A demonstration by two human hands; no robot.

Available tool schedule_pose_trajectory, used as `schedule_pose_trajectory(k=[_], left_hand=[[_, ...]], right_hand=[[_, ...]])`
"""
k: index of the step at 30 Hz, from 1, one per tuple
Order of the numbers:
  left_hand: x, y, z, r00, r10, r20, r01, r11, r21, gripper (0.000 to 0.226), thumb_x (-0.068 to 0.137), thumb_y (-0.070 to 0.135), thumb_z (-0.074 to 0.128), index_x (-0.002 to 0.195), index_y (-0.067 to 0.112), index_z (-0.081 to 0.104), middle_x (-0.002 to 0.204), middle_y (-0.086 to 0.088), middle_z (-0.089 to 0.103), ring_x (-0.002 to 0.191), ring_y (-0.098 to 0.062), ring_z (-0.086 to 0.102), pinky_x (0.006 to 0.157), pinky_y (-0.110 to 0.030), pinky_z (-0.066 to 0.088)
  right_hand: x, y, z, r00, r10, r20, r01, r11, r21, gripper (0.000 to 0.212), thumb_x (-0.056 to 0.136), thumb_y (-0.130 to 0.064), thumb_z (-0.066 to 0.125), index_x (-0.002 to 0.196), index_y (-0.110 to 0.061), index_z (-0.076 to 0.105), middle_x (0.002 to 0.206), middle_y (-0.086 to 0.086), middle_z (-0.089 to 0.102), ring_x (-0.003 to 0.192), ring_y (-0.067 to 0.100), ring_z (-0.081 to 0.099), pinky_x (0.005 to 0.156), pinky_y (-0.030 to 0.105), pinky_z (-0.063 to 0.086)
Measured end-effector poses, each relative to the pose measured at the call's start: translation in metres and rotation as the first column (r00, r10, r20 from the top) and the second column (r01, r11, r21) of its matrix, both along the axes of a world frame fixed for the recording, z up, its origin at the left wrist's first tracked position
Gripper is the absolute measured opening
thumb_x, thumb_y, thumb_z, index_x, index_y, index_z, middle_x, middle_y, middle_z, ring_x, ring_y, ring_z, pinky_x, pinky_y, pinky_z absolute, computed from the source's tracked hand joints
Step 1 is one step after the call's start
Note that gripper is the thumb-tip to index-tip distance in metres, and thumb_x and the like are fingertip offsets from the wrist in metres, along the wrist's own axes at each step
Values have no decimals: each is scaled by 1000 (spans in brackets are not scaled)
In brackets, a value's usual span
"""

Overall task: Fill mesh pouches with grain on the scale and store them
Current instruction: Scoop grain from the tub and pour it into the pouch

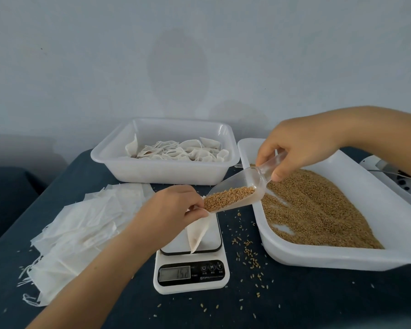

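My left hand [173,205] pinches the mouth of a mesh pouch [198,230], whose lower end rests on the platform of the scale [191,262]. My right hand [297,150] grips the handle of a clear scoop [235,193], tilted down with its lip at the pouch mouth and carrying grain. Just right of the scale sits a white tray [375,257] spread with grain [318,210]; loose kernels [249,252] dot the dark tabletop [294,300] between them. Empty pouches [81,224] lie piled to my left. Behind the scale, a white tub [166,172] holds filled pouches [183,151].
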State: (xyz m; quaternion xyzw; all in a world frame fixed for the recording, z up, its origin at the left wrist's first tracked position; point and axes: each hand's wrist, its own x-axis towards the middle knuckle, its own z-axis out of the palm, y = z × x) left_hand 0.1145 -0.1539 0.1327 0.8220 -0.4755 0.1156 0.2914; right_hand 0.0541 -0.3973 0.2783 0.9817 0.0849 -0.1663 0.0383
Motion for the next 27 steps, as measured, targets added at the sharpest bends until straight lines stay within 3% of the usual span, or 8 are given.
schedule_pose_trajectory(k=[4,12,15,20,27], left_hand=[[0,0,0,1000,0,17,0,1000,9,12,83,29,69,82,17,70,82,10,61,72,-5,54,65,-23,45],[0,-1,0,1000,14,23,-14,1000,0,11,83,27,70,82,16,71,81,10,62,72,-6,54,65,-20,43],[0,-2,-1,999,17,30,-17,1000,8,13,84,28,69,83,15,71,83,7,63,73,-8,56,65,-26,46],[-1,-3,-1,1000,17,23,-17,1000,1,11,83,27,69,83,16,71,82,7,63,73,-9,57,66,-28,48],[-1,-5,-2,1000,18,10,-18,1000,-8,12,83,28,69,82,16,71,82,8,62,72,-8,56,66,-25,46]], right_hand=[[1,4,3,1000,-10,-2,10,1000,-26,37,82,-39,69,118,-35,61,107,-22,59,87,-10,51,68,0,34],[0,7,5,1000,-10,20,10,999,-33,35,81,-39,70,115,-35,63,97,-24,57,83,-9,51,65,-1,34],[-1,7,5,1000,-8,22,8,999,-34,34,81,-39,69,115,-35,63,97,-24,58,85,-9,52,65,2,35],[-2,4,4,999,5,32,-4,1000,-28,33,81,-38,70,113,-36,63,90,-30,54,76,-25,46,64,-4,31],[-2,1,4,999,18,49,-17,999,-31,34,82,-36,69,115,-35,63,89,-28,53,74,-30,41,63,-4,30]])
